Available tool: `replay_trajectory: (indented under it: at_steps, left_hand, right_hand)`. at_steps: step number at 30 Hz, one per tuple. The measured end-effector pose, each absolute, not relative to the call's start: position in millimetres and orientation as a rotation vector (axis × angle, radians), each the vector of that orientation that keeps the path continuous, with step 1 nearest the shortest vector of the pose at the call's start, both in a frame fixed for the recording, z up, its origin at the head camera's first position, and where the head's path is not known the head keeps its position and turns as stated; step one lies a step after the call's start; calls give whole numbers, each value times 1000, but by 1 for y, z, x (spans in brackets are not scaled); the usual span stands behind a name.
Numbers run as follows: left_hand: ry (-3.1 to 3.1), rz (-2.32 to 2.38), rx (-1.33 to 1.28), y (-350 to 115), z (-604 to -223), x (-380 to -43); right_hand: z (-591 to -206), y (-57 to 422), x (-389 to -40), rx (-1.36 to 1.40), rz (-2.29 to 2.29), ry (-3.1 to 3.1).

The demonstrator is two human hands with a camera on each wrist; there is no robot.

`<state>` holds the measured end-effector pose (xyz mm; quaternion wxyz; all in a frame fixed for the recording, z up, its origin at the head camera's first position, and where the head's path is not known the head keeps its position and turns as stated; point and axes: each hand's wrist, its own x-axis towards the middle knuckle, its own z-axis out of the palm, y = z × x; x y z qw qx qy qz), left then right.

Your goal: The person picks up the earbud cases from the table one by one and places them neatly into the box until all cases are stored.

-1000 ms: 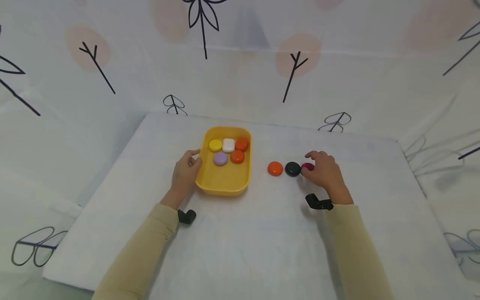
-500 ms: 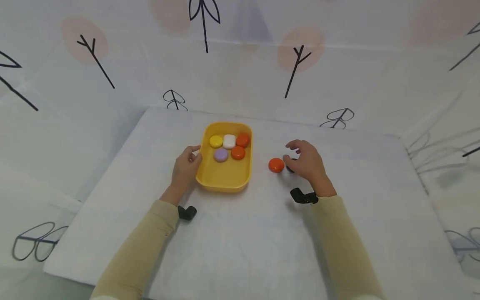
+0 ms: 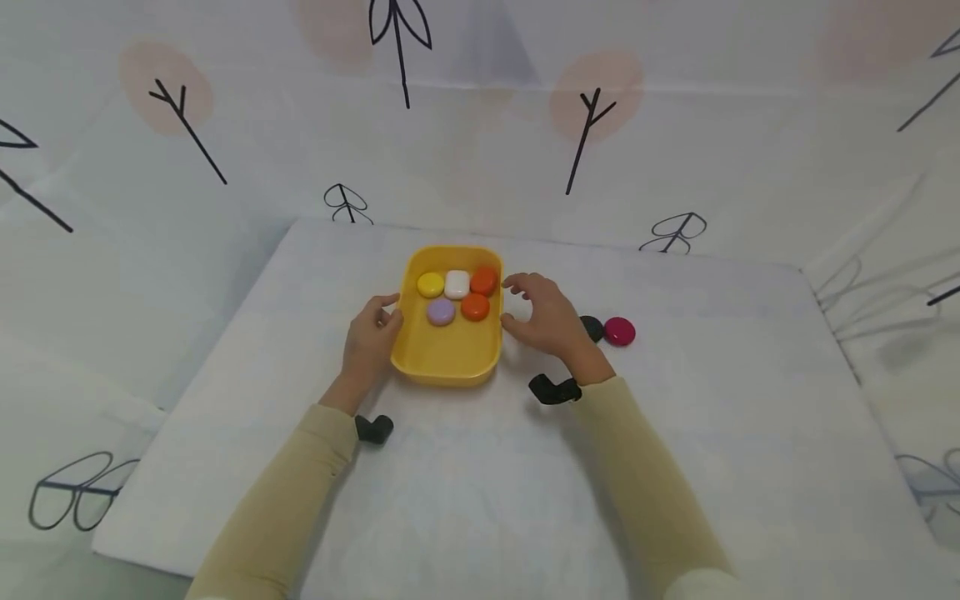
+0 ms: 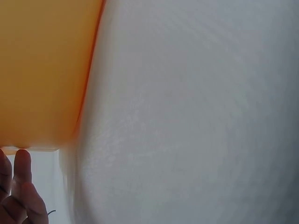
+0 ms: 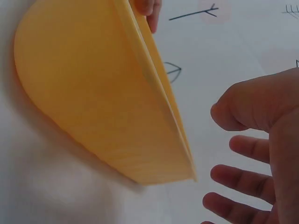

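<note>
A yellow tray (image 3: 446,354) stands in front of me, holding smooth glossy pebble-like pieces: yellow (image 3: 431,285), white (image 3: 457,284), lilac (image 3: 441,312) and two orange-red ones, the lower one (image 3: 475,307) beside the lilac. My left hand (image 3: 369,337) holds the tray's left side, thumb and forefinger at its rim. At the tray's right rim is my right hand (image 3: 546,318), fingers spread and curved, with nothing between them in the right wrist view. Behind it lie a partly covered black piece (image 3: 592,328) and a magenta piece (image 3: 619,332). The loose orange piece is hidden.
A white-covered table (image 3: 457,483) bears everything. Around it hangs a pale cloth (image 3: 480,150) printed with black plant outlines and pinkish spots. A black wrist strap (image 3: 555,389) sits at my right wrist, and another strap (image 3: 374,429) at my left.
My right hand has moved left from the magenta piece, past the black and orange ones, to the tray's right rim. The magenta piece is uncovered now. My left hand stays at the tray.
</note>
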<state>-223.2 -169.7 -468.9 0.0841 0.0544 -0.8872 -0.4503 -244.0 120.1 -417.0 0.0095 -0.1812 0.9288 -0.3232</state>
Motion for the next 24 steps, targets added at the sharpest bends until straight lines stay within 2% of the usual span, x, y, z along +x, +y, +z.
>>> replay_trajectory:
  at_steps: [12,24]
  left_hand:
    - [-2645,-1351,178,-170,-468,-221]
    - [-2668,-1360,197,-169,-465,-222]
  right_hand:
    - [-433,86,-254,-953,-1005,2902]
    - [-435,69,-274,-981,-772,2862]
